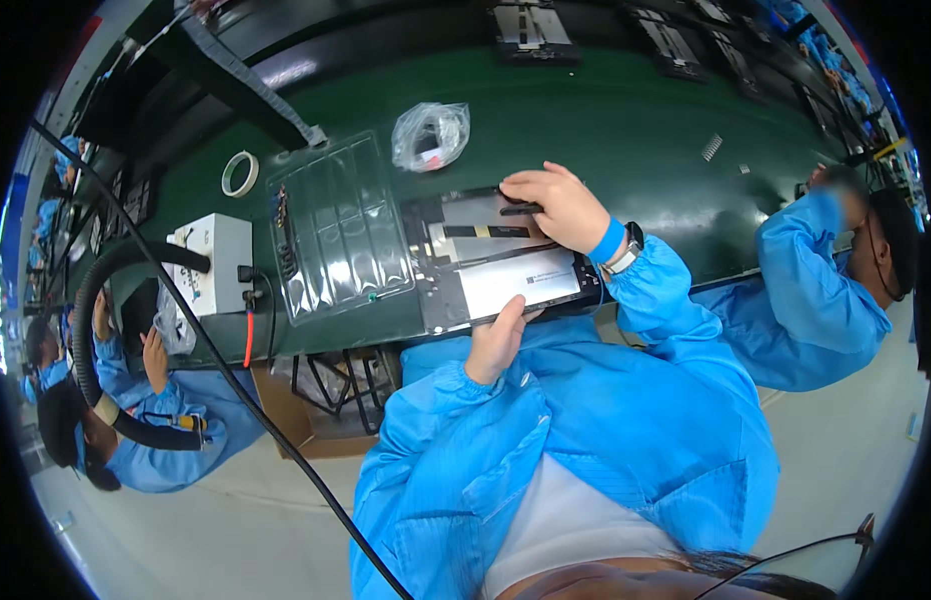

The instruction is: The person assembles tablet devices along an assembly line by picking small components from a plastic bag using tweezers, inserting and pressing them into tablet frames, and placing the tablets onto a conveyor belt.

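An opened tablet lies at the bench's near edge, its silvery battery and dark inner parts facing up. My left hand grips its near edge, thumb on top by the battery and the other fingers mostly hidden. Over the tablet's far right part, my right hand is bent with its fingers closed around a short black bar. The undersides of those fingers are hidden. A blue band and a watch circle my right wrist.
Left of the tablet lies a clear plastic tray with small parts along one side. Beyond are a plastic bag and a tape roll. A white box with a black hose stands left. Co-workers sit on both sides.
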`<state>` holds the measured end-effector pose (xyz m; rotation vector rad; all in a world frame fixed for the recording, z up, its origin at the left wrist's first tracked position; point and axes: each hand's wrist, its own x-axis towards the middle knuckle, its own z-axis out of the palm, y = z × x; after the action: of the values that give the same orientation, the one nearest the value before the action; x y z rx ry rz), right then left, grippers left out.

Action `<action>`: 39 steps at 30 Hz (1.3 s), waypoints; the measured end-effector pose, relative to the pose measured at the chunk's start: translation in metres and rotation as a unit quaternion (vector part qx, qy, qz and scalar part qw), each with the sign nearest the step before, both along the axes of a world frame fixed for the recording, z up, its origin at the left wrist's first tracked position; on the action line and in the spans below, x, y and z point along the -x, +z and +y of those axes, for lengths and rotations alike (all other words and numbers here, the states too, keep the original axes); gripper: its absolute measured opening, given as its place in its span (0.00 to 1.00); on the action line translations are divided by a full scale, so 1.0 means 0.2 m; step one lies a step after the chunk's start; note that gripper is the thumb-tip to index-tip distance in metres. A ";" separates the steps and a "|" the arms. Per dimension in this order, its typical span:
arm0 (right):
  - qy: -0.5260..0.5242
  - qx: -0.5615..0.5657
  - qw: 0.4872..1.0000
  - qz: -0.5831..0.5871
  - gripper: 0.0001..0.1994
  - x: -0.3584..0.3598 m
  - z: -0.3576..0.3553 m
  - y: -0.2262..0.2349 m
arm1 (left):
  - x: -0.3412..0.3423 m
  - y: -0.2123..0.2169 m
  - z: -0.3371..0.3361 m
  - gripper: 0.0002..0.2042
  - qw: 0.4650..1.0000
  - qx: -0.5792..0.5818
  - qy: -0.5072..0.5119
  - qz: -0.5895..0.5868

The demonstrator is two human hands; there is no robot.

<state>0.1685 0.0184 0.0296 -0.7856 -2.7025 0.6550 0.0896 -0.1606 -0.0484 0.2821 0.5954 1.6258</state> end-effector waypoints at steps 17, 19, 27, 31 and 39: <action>-0.308 0.033 0.951 -0.001 0.20 -0.35 -0.26 -0.22 | 0.54 0.02 -0.34 0.29 0.659 0.136 0.013 0.739; -0.288 0.122 0.950 -0.013 0.26 -0.43 -0.34 -0.34 | 0.50 0.00 -0.28 0.26 0.675 0.140 0.034 0.724; -0.285 0.457 0.706 0.460 0.28 -0.54 -0.30 -0.21 | 0.43 0.14 -0.10 0.22 0.751 0.063 0.168 0.636; -0.253 0.431 0.708 0.499 0.24 -0.25 0.13 -0.04 | 0.44 0.09 -0.03 0.22 0.745 0.034 0.240 0.621; -0.273 0.471 0.719 0.431 0.14 0.88 0.97 -0.04 | 0.47 0.02 -0.34 0.20 0.670 0.036 0.163 0.724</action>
<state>-0.0066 0.2132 0.0223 -1.0241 -1.0847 1.7028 -0.0044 -0.2293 -0.0449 1.5512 1.9869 1.4032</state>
